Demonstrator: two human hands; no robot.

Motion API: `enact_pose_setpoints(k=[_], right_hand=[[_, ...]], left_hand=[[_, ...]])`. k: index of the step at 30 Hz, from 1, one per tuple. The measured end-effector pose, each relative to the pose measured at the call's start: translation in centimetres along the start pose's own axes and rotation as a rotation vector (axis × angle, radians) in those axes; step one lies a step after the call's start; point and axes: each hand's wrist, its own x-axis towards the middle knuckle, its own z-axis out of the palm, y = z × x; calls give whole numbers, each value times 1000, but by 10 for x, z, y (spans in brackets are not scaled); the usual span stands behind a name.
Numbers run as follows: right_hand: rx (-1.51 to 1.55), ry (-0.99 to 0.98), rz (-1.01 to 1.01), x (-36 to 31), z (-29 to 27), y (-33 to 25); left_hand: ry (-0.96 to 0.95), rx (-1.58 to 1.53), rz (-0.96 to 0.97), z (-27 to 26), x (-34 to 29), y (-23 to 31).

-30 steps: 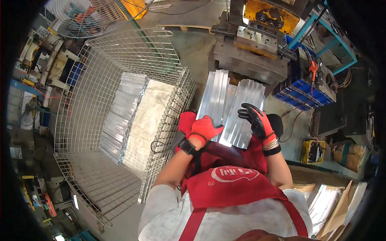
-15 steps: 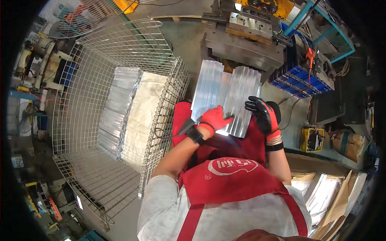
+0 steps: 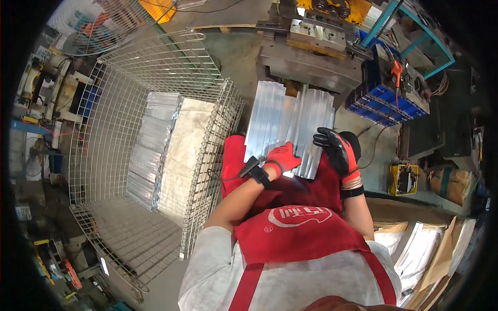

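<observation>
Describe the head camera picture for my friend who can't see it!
A person's red-gloved left hand is over shiny ridged strips, with the right hand at their right edge. On the left, a wire cage holds similar strips.

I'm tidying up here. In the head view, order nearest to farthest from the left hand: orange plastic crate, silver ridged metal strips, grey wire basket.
1. Silver ridged metal strips: under the left hand.
2. Grey wire basket: to its left.
3. Orange plastic crate: far upper left.

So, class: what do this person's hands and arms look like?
Left hand: red fabric glove, black wrist strap. Right hand: red fabric glove with black-coated palm and fingers, black wristband. Both short sleeves are greyish-white cloth.
</observation>
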Motion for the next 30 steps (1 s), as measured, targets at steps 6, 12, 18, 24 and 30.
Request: enact_pose_setpoints(k=[6,12,18,24,30], right_hand=[[-90,43,-10,3,-1,1],[-525,-17,-316,21,10,9],[-388,21,-540,73,19,-19],[-303,218,-390,124,19,-36],[-53,237,-274,165,1,-27]], left_hand=[[122,-283,-38,-25,-23,0],[-56,-1281,13,-50,-46,25],[-119,-1333,213,-66,-11,38],[-285,-1391,-68,-100,13,65],[-25,-944,602,-72,61,35]])
